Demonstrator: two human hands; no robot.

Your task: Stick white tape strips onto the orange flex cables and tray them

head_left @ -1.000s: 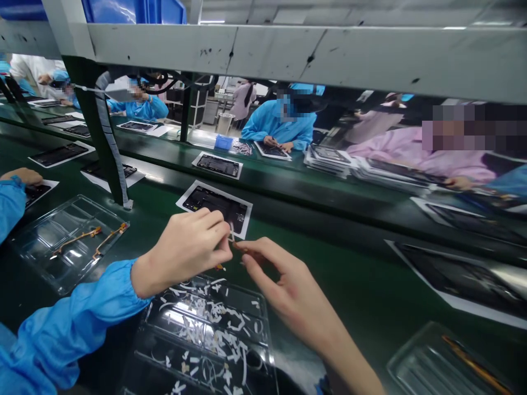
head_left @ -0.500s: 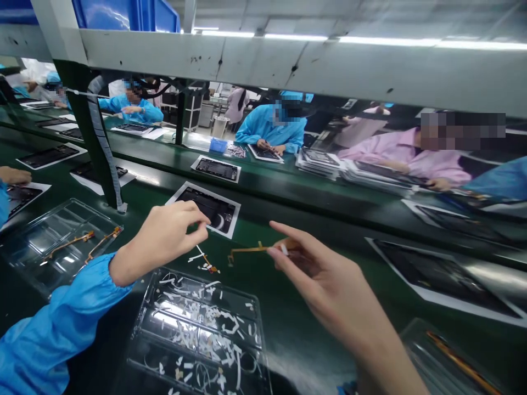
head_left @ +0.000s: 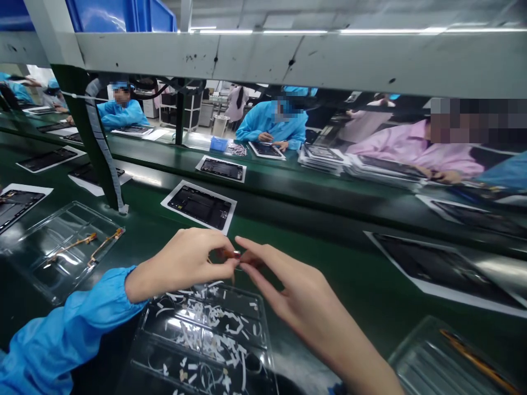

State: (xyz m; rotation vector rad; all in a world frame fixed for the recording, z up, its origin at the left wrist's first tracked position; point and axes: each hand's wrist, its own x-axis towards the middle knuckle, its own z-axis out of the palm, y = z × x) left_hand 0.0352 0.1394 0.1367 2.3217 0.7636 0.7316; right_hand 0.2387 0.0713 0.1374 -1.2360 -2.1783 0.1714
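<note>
My left hand (head_left: 181, 266), in a blue sleeve, pinches a small orange flex cable (head_left: 233, 254) between thumb and fingertips. My right hand (head_left: 294, 285) meets it from the right, its fingertips closed on the cable's end by a small pale piece, the index finger reaching out above. Most of the cable is hidden behind the fingers; a thin end hangs below. Under both hands lies a clear plastic tray (head_left: 138, 351) strewn with white strips and scraps.
At left a clear tray (head_left: 31, 233) holds orange flex cables (head_left: 105, 244); another clear tray (head_left: 405, 351) stands at lower right. Black device panels on white sheets (head_left: 200, 206) lie along the green bench. A post (head_left: 101, 148) rises at left. Co-workers (head_left: 272, 123) sit opposite.
My right hand has moved left with the flex cable, and my left hand has moved right and down. Their fingertips now meet at the cable above the scrap tray.
</note>
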